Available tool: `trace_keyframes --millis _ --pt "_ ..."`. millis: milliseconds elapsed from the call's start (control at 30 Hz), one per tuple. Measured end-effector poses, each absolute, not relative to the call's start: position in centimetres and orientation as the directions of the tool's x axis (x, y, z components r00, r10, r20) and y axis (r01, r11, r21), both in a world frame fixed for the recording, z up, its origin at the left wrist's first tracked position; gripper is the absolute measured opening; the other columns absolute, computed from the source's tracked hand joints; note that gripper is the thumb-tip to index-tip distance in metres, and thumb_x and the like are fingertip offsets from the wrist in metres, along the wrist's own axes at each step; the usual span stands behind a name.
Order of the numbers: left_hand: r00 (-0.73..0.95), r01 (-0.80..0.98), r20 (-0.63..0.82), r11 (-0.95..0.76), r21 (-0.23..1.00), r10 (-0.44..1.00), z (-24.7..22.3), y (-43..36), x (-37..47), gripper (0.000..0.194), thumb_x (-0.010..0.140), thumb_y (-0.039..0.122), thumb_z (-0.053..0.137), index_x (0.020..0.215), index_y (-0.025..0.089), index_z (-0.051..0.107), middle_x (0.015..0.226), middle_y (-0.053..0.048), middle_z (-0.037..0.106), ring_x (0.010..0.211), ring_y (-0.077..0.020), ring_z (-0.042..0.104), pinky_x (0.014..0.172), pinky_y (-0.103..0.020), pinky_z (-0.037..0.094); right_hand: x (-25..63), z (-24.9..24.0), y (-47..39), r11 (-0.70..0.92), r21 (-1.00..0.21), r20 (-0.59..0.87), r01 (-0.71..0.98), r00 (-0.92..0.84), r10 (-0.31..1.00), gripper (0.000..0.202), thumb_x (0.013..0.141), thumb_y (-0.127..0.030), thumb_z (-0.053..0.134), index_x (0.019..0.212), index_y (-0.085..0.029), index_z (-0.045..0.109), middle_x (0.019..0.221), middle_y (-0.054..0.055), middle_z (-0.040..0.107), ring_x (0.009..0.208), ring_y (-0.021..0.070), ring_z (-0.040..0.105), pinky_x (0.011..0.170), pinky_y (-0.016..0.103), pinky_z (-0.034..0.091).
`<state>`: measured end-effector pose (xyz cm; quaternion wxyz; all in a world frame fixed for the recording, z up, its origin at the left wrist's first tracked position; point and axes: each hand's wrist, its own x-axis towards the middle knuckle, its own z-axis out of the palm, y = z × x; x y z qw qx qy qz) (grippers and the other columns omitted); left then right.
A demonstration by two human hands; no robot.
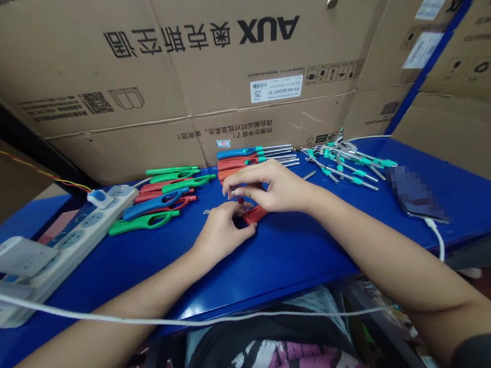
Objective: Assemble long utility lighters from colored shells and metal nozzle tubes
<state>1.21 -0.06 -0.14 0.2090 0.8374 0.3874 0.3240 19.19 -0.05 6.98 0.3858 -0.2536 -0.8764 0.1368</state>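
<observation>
Head view: one red lighter casing, midway between front and back edges of the blue bench, pinched by the left hand; one red-handled screwdriver, upright at the casing, held in the right hand's fingertips; metal lighter tubes, near the back edge, right.

Soft light leaves pale glare on the blue tabletop, with stretched edges (the phone looks pixelated).

The cardboard carton facing you reads "AUX 奥克斯空调" upside down, "师傅您辛苦了!" lower; its white label is hard to read. The right-hand carton shows you a recycling sign.
</observation>
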Motion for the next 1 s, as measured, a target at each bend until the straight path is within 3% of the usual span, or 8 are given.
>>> trace_keyframes --millis 367,600,900,1000 --pt "0.464 0.555 0.354 -0.578 0.598 0.812 -0.3 -0.1 1.4 0.013 0.072 0.021 0.070 0.083 0.015 0.066 0.085 -0.008 0.073 0.078 -0.0241 0.070 0.072 -0.035 0.054 19.7 7.4 -0.2 0.849 -0.425 0.598 0.314 -0.606 0.524 0.015 0.087 -0.014 0.062 0.096 -0.014 0.074 0.092 0.004 0.076 0.077 0.0131 0.066 0.072 0.023 0.048" --pt "0.473 0.554 0.376 -0.601 0.576 0.797 -0.4 -0.1 1.4 0.010 0.072 0.019 0.070 0.080 0.016 0.065 0.084 -0.007 0.073 0.078 -0.0242 0.070 0.071 -0.035 0.054 19.3 7.5 -0.7 0.859 -0.281 0.657 0.429 -0.566 0.498 0.010 0.089 -0.019 0.061 0.089 -0.015 0.070 0.078 0.001 0.072 0.063 0.0103 0.057 0.064 0.022 0.041" --pt "0.512 0.526 0.395 -0.642 0.558 0.763 0.4 -0.5 1.4 0.018 0.073 0.015 0.069 0.090 0.019 0.069 0.093 -0.005 0.075 0.087 -0.0240 0.070 0.079 -0.036 0.055 19.4 6.0 0.5 0.833 -0.211 0.632 0.511 -0.579 0.515 0.021 0.091 -0.025 0.060 0.073 -0.016 0.061 0.069 0.002 0.065 0.063 0.0128 0.054 0.061 0.025 0.037" --pt "0.521 0.533 0.393 -0.648 0.544 0.758 0.4 -0.3 1.4 0.019 0.073 0.016 0.068 0.091 0.018 0.069 0.093 -0.005 0.075 0.086 -0.0237 0.069 0.080 -0.036 0.055 19.6 5.6 1.0 0.852 -0.249 0.618 0.460 -0.602 0.506 0.019 0.096 -0.027 0.054 0.083 -0.016 0.064 0.082 0.005 0.069 0.077 0.0160 0.060 0.072 0.027 0.044"
